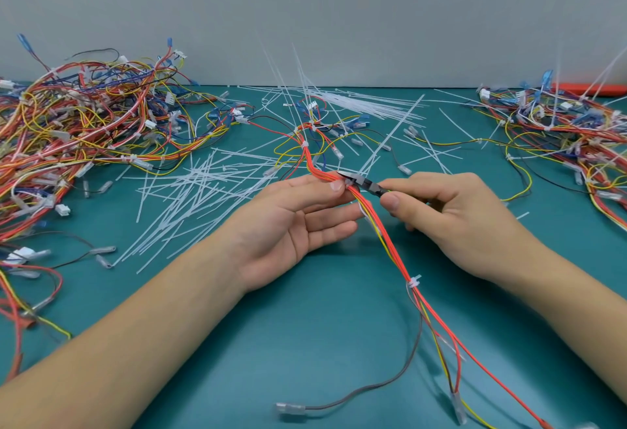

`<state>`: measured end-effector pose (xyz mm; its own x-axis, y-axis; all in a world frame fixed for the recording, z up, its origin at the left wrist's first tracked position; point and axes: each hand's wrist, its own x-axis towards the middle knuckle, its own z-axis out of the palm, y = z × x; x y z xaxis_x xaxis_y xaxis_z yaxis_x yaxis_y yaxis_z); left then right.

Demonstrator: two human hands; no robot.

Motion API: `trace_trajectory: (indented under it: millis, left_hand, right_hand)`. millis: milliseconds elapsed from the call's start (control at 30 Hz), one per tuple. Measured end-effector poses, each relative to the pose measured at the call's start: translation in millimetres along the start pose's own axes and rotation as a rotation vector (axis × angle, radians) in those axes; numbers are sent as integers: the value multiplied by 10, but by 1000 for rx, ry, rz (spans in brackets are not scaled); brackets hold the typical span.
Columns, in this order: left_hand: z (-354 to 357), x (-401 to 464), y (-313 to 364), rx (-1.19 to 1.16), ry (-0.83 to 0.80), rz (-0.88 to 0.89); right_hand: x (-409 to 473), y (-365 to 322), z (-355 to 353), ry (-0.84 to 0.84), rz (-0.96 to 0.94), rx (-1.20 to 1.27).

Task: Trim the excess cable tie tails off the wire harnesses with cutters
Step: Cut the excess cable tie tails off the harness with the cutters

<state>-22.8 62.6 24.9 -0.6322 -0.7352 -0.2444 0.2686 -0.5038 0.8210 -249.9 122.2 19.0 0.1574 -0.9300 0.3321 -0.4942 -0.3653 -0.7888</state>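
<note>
A wire harness (393, 242) of orange, yellow and grey wires runs from the table's middle down to the lower right. My left hand (298, 221) lies palm up and pinches the bundle between thumb and fingers beside a white cable tie (348, 183). My right hand (451, 214) grips small black cutters (364, 185), whose jaws point left and sit at that tie. Another white tie (413, 282) wraps the bundle lower down, its tail cut short. A third tie (304, 145) sits farther up the harness.
A big tangle of harnesses (78, 130) fills the left side and another pile (570, 136) the right. Loose cut tie tails (200, 197) and a bundle of fresh white ties (359, 102) litter the green mat (322, 343). An orange object (590, 88) lies far right.
</note>
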Motion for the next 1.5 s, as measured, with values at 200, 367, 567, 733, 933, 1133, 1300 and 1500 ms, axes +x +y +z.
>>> trace_trajectory:
  millis: [200,367,567,733,933,1133,1300,1500]
  left_hand:
    - [1,-11,7,22,-18,-9]
    - [10,-4,-2,30,-2,3]
    - [14,-7,-4,24,-2,12]
    - [3,3,-3,20,1,3]
    - [8,-11,8,21,2,5]
    - [10,-18,7,-2,4,15]
    - [8,-14,5,-18,10,16]
    - [33,-9,-10,8,44,94]
  right_hand:
    - [-15,-11,5,9,23,-33]
    - [-26,-6,27,27,21,-56]
    - [-41,-18,48,87,47,-85]
    - [-44,-34,38,112,41,-154]
    - [-34,-47,12,130,10,-189]
    - [-33,-29,-24,133,9,-200]
    - [-29,-18,-51,147,26,-199]
    - [-45,4,-71,153,95,-174]
